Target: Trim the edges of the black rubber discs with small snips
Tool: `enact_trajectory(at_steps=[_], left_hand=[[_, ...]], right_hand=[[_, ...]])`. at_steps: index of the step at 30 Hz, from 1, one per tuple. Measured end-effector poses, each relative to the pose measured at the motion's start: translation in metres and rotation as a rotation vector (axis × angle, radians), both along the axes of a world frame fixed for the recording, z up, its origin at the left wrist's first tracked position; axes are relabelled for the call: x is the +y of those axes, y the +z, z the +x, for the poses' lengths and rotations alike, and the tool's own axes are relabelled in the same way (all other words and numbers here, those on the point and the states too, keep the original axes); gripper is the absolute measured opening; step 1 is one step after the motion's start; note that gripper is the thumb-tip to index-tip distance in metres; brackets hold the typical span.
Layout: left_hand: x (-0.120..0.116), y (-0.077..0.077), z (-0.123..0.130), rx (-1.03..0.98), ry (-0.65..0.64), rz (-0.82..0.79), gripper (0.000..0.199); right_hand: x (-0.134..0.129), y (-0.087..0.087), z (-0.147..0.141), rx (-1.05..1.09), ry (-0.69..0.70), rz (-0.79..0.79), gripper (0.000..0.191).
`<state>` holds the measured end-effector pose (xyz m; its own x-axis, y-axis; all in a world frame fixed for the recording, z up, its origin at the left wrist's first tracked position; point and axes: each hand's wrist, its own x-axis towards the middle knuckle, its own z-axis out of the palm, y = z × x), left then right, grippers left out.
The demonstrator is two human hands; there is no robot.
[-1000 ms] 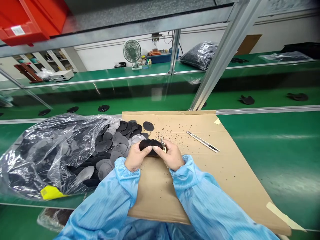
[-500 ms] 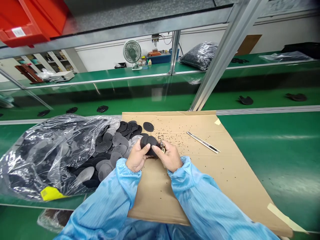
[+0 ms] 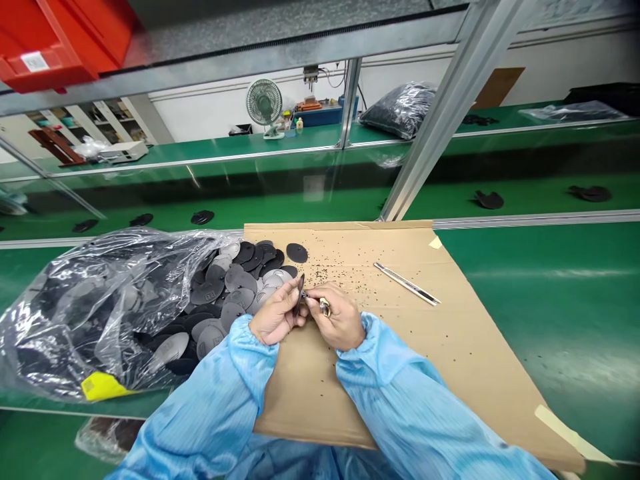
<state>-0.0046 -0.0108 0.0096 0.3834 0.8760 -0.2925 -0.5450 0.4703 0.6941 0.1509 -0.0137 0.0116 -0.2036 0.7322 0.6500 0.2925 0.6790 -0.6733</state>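
My left hand (image 3: 276,315) is closed on a black round disc (image 3: 301,287), which is turned nearly edge-on. My right hand (image 3: 338,315) grips a small shiny gold-and-silver metal tool (image 3: 325,307); fingers cover most of it, so its kind is unclear. The right fingertips meet the disc's right side. To the left, a pile of black and grey discs (image 3: 239,280) spills from a clear plastic bag (image 3: 100,300). One loose disc (image 3: 297,253) lies just beyond my hands. Tiny black bits (image 3: 325,272) are scattered over the cardboard sheet (image 3: 400,373) beneath.
A slim cutter-like tool (image 3: 407,283) rests on the cardboard to the right. A metal post (image 3: 440,107) slants up behind the sheet. Several black pieces (image 3: 489,199) sit on the green belt beyond. A red bin (image 3: 65,47) is on the upper shelf.
The disc has turned from facing me to nearly edge-on in the left hand. The right hand has shifted its grip, and the metal tool now lies lower, within the fingers.
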Motion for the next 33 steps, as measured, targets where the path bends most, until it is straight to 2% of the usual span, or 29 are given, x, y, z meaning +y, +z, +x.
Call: enact_trajectory(at_steps=[4,7,10,12,14,18,21,24,27,31,33], left_hand=[[0.002,-0.004,0.001,0.012,0.055,0.021,0.051],[0.003,-0.005,0.005,0.06,0.222,0.032,0.046],[0.01,0.003,0.007,0.16,0.403,0.048,0.045],[0.023,0.015,0.004,0.281,0.475,0.133,0.046],[0.048,0.03,-0.003,0.535,0.54,0.302,0.042],[0.124,0.062,-0.021,1.374,0.696,0.751,0.028],[0.172,0.075,-0.023,1.69,0.562,0.89,0.04],[0.19,0.075,-0.012,1.821,0.409,0.901,0.046],[0.182,0.069,-0.001,1.916,0.274,0.896,0.037],[0.157,0.062,0.003,2.012,-0.113,0.838,0.041],[0.145,0.058,0.004,2.015,-0.231,0.811,0.047]], right_hand=[[0.0,-0.003,-0.003,0.004,-0.038,-0.047,0.013],[0.006,-0.01,-0.002,0.103,-0.121,-0.16,0.014],[0.018,-0.017,0.004,0.265,-0.276,-0.271,0.019],[0.026,-0.021,0.008,0.356,-0.368,-0.299,0.022],[0.032,-0.023,0.01,0.394,-0.412,-0.297,0.023],[0.034,-0.025,0.007,0.339,-0.366,-0.265,0.02],[0.033,-0.025,0.006,0.302,-0.33,-0.231,0.018],[0.034,-0.027,0.008,0.308,-0.323,-0.221,0.016],[0.034,-0.027,0.01,0.324,-0.33,-0.215,0.016],[0.034,-0.026,0.009,0.339,-0.336,-0.239,0.016],[0.035,-0.026,0.008,0.338,-0.345,-0.249,0.016]])
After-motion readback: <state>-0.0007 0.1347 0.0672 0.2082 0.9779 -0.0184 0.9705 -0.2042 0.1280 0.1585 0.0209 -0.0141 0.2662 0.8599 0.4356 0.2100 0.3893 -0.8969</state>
